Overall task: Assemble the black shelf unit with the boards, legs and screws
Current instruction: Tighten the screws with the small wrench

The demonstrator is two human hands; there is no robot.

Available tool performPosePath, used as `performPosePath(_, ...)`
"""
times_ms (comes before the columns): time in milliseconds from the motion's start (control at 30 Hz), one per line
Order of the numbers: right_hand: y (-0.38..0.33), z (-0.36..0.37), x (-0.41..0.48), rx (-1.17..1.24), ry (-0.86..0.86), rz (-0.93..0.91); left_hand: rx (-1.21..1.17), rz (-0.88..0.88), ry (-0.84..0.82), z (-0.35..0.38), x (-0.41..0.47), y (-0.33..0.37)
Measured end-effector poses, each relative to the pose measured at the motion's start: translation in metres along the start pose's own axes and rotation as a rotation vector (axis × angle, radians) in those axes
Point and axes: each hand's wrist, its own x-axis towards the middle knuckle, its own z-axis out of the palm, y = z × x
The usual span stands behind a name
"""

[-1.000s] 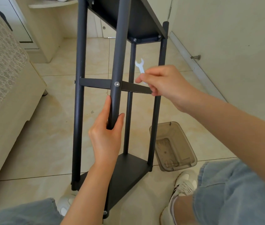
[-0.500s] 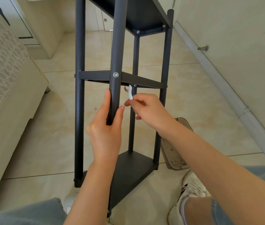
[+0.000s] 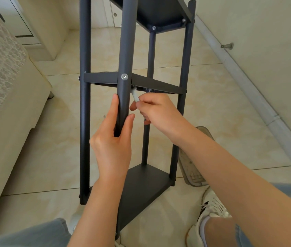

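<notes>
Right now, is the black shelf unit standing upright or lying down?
Upright: its legs stand on the floor, boards across them, left hand holding the front leg.

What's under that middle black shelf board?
A small white wrench, pinched in the right hand, reaches up under the middle board beside the front leg, which the left hand grips. A screw head shows further back. Whatever the wrench meets is hidden by the leg.

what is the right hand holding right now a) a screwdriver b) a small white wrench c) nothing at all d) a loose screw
b, the right hand pinches a small white wrench whose head reaches up under the middle board, right beside the front leg.
</notes>
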Motion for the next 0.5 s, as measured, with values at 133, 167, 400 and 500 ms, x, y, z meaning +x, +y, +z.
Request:
performPosePath(133,-0.004,0.002,0.003,0.029,-0.014,0.021,-0.028,-0.028,0.01,-0.004,0.0,-0.005)
performPosePath(167,-0.005,0.003,0.004,0.044,-0.014,0.021,-0.026,-0.023,0.012,-0.005,0.0,-0.005)
performPosePath(400,-0.01,0.008,0.003,0.095,0.006,-0.005,-0.011,-0.005,0.013,-0.005,-0.001,-0.004)
performPosePath(500,-0.007,0.013,0.003,0.072,0.043,-0.034,-0.014,-0.008,0.006,-0.006,-0.001,-0.004)
